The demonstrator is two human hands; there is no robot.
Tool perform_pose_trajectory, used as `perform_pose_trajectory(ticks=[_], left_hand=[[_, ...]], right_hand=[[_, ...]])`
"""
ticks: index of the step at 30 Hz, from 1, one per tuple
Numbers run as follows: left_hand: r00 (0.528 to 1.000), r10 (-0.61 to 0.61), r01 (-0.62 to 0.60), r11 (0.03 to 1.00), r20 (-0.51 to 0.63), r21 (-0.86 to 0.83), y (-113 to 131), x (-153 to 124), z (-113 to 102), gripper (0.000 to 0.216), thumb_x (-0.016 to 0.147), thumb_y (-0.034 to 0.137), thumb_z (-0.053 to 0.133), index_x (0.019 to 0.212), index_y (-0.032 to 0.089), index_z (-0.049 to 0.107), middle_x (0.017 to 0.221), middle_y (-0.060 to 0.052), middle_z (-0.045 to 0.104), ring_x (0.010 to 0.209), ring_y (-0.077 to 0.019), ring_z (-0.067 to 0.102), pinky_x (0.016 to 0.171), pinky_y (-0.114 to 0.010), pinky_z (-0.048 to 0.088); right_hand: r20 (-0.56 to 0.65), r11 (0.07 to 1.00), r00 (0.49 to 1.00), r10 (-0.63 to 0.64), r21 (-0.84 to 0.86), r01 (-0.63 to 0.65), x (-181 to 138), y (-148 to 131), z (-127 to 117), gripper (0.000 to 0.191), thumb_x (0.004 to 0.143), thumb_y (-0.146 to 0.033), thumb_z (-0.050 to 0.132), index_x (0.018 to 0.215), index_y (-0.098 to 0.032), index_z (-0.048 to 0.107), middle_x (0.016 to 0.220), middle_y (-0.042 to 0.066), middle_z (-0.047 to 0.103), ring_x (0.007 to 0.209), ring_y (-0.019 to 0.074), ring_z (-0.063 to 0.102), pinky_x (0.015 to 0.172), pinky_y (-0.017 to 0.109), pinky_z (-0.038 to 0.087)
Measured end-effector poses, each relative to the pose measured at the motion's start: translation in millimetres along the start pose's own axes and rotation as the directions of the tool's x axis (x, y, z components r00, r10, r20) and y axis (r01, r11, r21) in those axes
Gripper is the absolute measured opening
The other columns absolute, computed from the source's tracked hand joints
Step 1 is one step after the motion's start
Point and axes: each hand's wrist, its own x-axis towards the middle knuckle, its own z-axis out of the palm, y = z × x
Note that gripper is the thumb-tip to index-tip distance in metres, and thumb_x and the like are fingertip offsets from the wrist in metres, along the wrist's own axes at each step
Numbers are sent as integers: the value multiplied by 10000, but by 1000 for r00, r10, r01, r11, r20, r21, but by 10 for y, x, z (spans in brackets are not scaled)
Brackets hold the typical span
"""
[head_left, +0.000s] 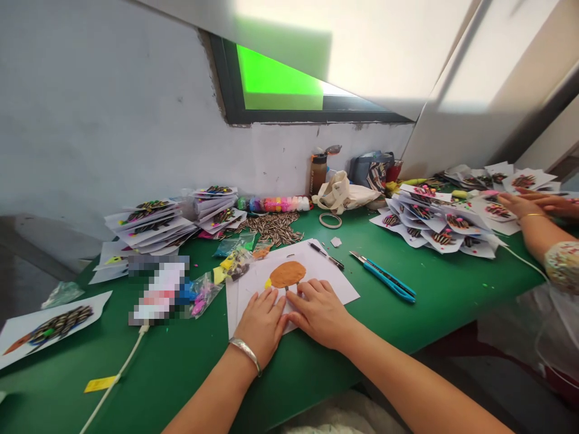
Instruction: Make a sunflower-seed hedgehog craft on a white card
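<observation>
A white sheet of paper (pixel 316 268) lies on the green table (pixel 429 301), with a flat orange-brown oval shape (pixel 287 274) stuck on it. My left hand (pixel 262 322), a silver bangle on its wrist, rests flat on the paper's near edge, fingers stretched toward the oval. My right hand (pixel 319 310) lies beside it, touching it, fingers flat on the paper just below the oval. Neither hand holds anything.
Blue-handled utility knives (pixel 389 280), a black pen (pixel 326 255), a pile of sunflower seeds (pixel 271 228) and small bags of coloured bits (pixel 205 295) lie around. Stacks of finished seed cards (pixel 149 226) stand left; another person's hands (pixel 538 208) work on cards (pixel 434 226) at right.
</observation>
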Motion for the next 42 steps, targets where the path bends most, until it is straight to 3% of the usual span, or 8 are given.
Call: perform_pose_trajectory(ticks=[6, 11, 17, 20, 25, 32, 37, 42], left_hand=[[1000, -1, 1, 1000, -29, -16, -15, -9, 38, 357, 929, 254, 446, 1217, 123, 610, 1281, -169, 619, 1216, -322, 548, 1010, -541, 449], [998, 5, -7, 1000, -70, -21, -26, -15, 78, 351, 937, 257, 415, 1205, 150, 615, 1274, -156, 622, 1212, -307, 550, 1004, -533, 453], [995, 4, -9, 999, -101, -53, -32, -17, 99, 342, 938, 254, 407, 1192, 160, 616, 1256, -156, 629, 1198, -305, 555, 990, -543, 458], [996, 1, -6, 999, -94, -49, -30, -12, 90, 337, 936, 241, 410, 1186, 153, 619, 1255, -161, 628, 1196, -306, 555, 990, -546, 458], [998, -3, 1, 1000, -69, -31, -25, -7, 67, 328, 941, 267, 435, 1186, 150, 619, 1259, -155, 627, 1199, -309, 555, 995, -544, 457], [997, 5, -6, 1000, -75, -13, -31, -9, 58, 329, 934, 246, 436, 1190, 149, 619, 1259, -152, 628, 1194, -304, 557, 995, -535, 460], [998, 4, -6, 1000, -65, -30, -29, -5, 42, 331, 931, 261, 456, 1193, 143, 619, 1257, -156, 630, 1192, -309, 560, 995, -537, 459], [996, 3, -6, 999, -90, -35, -28, -13, 67, 326, 937, 269, 444, 1184, 156, 625, 1249, -151, 635, 1177, -303, 570, 993, -534, 460]], right_hand=[[-6, 1000, 1000, 21, -7, -21, 17, -8, 12, 464, 962, -533, 369, 1308, -254, 503, 1052, 88, 589, 944, 250, 469, 836, 387, 310], [-1, 999, 999, 36, -19, -36, 33, -13, 4, 452, 955, -541, 378, 1255, -247, 544, 1048, 86, 595, 940, 255, 471, 822, 390, 317], [-16, 998, 998, 58, 3, -58, 36, -20, 6, 482, 944, -522, 428, 1322, -231, 499, 1090, 95, 600, 972, 260, 476, 838, 394, 329], [-10, 998, 998, 63, 8, -63, 37, -21, 9, 449, 946, -513, 429, 1281, -233, 534, 1074, 90, 605, 965, 259, 479, 838, 395, 332], [-18, 996, 997, 77, 57, -75, 29, -10, 1, 501, 951, -484, 439, 1370, -210, 452, 1120, 92, 598, 990, 253, 476, 858, 387, 336], [-22, 997, 997, 70, 25, -69, 25, -14, 5, 410, 947, -485, 442, 1261, -243, 547, 1068, 84, 598, 952, 251, 473, 832, 384, 335], [-74, 988, 986, 150, 42, -147, 13, 3, 3, 415, 950, -463, 449, 1297, -251, 528, 1135, 96, 583, 1007, 259, 466, 856, 389, 334], [-66, 993, 992, 106, 54, -102, 16, -11, 7, 348, 930, -461, 489, 1218, -293, 587, 1138, 79, 589, 1011, 260, 473, 870, 403, 347]])
